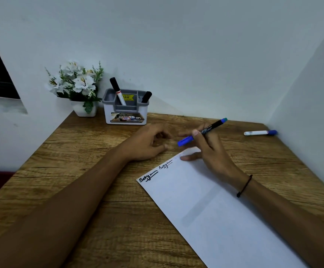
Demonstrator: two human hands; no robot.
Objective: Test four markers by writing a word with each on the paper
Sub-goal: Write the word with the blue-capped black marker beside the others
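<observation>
A white sheet of paper (205,206) lies slanted on the wooden desk, with two dark handwritten words and a faint third mark along its top edge. My right hand (209,149) holds a black marker with a blue cap (202,131) just above the sheet's far corner, cap end pointing left. My left hand (147,144) rests on the desk left of it, fingers loosely curled, holding nothing. A white marker with a blue cap (259,132) lies on the desk at the far right. Two black-capped markers (117,91) stand in a grey and white holder (125,113).
A white pot of artificial white flowers (76,88) stands in the back left corner beside the holder. White walls close the desk (79,151) at the back and right. A dark window opening is at the left.
</observation>
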